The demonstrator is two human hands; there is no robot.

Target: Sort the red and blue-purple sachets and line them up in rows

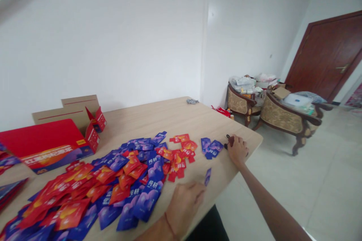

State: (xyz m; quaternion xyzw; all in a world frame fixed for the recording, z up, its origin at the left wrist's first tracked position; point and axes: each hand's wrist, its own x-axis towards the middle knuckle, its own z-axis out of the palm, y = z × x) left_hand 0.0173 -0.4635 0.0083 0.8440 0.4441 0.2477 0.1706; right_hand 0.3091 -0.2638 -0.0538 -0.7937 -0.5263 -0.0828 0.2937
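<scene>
A wide heap of blue sachets and red-orange sachets covers the near part of the wooden table. My left hand rests at the table's near edge with its fingers curled. At its fingertips a small blue sachet stands tilted up, seemingly pinched. My right hand reaches out to the table's right corner and is closed over a small dark object, of which only a black and reddish end shows. A few blue sachets lie just left of that hand.
An open red box and flat brown cardboard stand at the table's left. A grey rag lies at the far edge. Two cluttered armchairs and a brown door are off to the right.
</scene>
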